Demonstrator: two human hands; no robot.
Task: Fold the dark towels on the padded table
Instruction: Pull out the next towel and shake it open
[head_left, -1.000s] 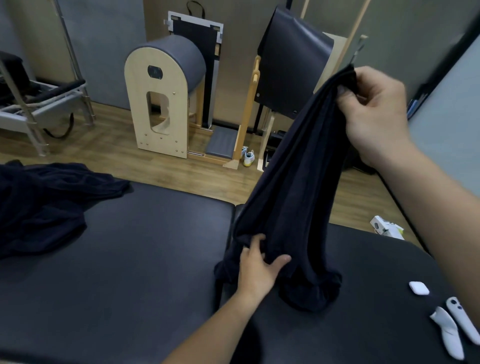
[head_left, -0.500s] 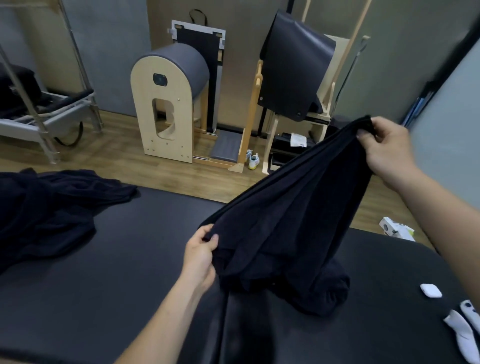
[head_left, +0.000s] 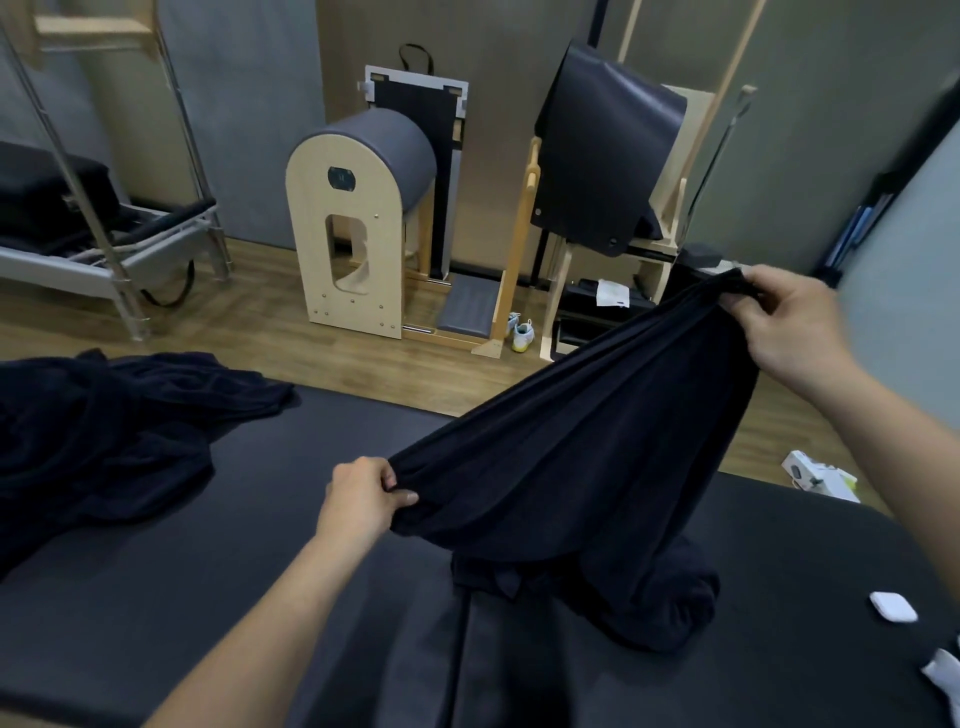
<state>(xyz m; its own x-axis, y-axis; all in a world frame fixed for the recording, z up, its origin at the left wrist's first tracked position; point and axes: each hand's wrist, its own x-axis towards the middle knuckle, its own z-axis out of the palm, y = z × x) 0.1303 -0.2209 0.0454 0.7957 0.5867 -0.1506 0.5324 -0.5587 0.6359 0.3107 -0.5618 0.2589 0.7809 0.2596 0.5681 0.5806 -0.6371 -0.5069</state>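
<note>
Spreading since a second ago, the dark towel (head_left: 587, 441) now stretches between the gripping left hand (head_left: 363, 499) and the pinching right hand (head_left: 789, 322), ready for its first fold on the padded table (head_left: 234, 571)

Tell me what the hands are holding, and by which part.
Both hold one dark towel: left hand pinches its bunched lower edge, right hand grips the raised upper end.

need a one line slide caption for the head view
Both hands, left and right, stretch a dark towel above the padded table.
</note>
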